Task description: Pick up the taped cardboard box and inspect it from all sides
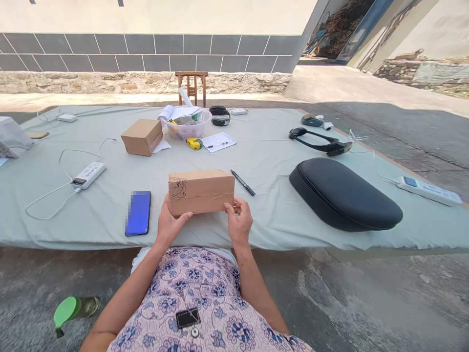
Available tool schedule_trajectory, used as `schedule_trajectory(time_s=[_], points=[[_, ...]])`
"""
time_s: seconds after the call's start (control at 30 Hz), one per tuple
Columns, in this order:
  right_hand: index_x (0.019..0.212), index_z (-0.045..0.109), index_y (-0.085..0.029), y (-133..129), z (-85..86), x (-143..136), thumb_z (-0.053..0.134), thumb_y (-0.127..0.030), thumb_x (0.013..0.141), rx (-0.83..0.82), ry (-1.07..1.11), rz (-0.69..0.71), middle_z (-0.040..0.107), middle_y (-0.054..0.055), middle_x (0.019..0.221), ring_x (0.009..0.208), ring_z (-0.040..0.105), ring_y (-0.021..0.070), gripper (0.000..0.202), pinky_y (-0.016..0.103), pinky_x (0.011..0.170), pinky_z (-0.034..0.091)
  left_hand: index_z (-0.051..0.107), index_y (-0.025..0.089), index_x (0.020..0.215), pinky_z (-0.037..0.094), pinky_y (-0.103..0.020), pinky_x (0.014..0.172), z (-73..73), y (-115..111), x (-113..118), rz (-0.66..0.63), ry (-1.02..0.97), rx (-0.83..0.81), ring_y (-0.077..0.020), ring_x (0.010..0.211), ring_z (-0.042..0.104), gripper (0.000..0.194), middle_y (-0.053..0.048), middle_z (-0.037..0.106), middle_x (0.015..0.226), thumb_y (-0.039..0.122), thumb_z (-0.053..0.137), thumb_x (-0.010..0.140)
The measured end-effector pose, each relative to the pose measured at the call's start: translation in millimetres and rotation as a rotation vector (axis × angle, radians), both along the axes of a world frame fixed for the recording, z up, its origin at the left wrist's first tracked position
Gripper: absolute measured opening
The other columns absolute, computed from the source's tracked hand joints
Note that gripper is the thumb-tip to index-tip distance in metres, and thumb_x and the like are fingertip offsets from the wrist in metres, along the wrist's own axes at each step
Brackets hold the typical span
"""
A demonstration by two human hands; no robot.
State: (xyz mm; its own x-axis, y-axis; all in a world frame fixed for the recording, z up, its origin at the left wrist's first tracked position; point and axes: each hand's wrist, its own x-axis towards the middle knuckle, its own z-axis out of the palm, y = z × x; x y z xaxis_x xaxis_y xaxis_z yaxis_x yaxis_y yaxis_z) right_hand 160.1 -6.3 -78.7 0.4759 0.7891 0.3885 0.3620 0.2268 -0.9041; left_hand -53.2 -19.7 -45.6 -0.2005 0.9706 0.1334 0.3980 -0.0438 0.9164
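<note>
A brown cardboard box (201, 193) with black scribbles on its left end is held at the near side of the table. My left hand (171, 222) grips its left end, thumb along the lower front edge. At its lower right corner, my right hand (239, 217) pinches the cardboard between thumb and fingers. A black marker (243, 183) lies just right of the box. To the left of my left hand, a phone with a blue screen (138, 213) rests on the cloth.
Farther back are another cardboard box (142, 137), a plastic basket (187, 128), a yellow tape measure (194, 143) and paper (219, 142). A black case (344, 193) and headset (318, 142) sit right. White power strips (89, 175) lie left and right. A green-lidded bottle (75, 309) is on the ground.
</note>
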Motion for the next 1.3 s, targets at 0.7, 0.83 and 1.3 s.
schedule_trajectory(time_s=[0.7, 0.83, 1.3], points=[[0.104, 0.056, -0.022, -3, 17.9, -1, 0.065, -0.071, 0.077, 0.028, -0.202, -0.101, 0.058, 0.010, 0.108, 0.108, 0.056, 0.0282, 0.057, 0.044, 0.091, 0.050, 0.035, 0.023, 0.151, 0.046, -0.046, 0.109, -24.5, -2, 3, -0.083, -0.003, -0.014, -0.0311, 0.133, 0.055, 0.090, -0.015, 0.058, 0.143, 0.040, 0.078, 0.074], [0.098, 0.058, -0.023, -7, 13.6, -7, 0.064, -0.066, 0.081, 0.035, -0.220, -0.041, 0.058, 0.007, 0.101, 0.101, 0.057, 0.0251, 0.047, 0.040, 0.085, 0.053, 0.043, 0.017, 0.143, 0.041, -0.050, 0.112, -15.7, -1, -1, -0.013, -0.012, -0.074, -0.0357, 0.135, 0.052, 0.091, -0.019, 0.057, 0.141, 0.056, 0.079, 0.070], [0.084, 0.068, -0.022, -17, 25.1, -5, 0.055, -0.041, 0.093, 0.145, -0.431, 0.215, 0.066, 0.002, 0.072, 0.067, 0.062, 0.0163, 0.024, 0.031, 0.067, 0.053, 0.034, 0.018, 0.147, 0.033, -0.048, 0.119, -10.3, 12, -10, 0.132, -0.003, 0.088, -0.0315, 0.143, 0.041, 0.078, -0.019, 0.045, 0.150, 0.054, 0.064, 0.085]])
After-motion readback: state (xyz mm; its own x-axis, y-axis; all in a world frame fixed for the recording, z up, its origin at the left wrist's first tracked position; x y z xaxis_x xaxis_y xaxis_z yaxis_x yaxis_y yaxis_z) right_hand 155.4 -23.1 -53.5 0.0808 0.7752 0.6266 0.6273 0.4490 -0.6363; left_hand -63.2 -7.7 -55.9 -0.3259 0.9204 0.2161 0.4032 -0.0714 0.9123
